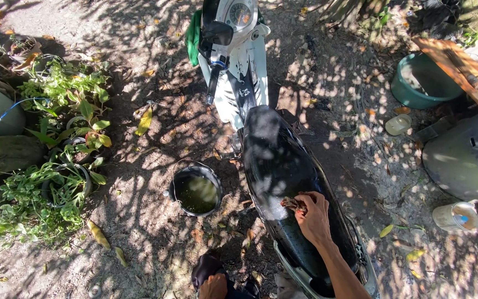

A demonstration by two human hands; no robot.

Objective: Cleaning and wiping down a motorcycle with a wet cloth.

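Right hand pinched a brownish rag on the black motorbike seat, near its left edge. Seat ran lengthwise toward the handlebars, with bare wet seat ahead. Couldn't tell the left hand's grip.

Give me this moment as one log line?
right hand: presses rag on black scooter seat | left hand: out of view | bucket of greenish water beside scooter

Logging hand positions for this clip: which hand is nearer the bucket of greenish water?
Only the right hand shows, pressing a rag on the scooter's black seat, just right of the bucket. The left hand is out of view, so no comparison is possible.
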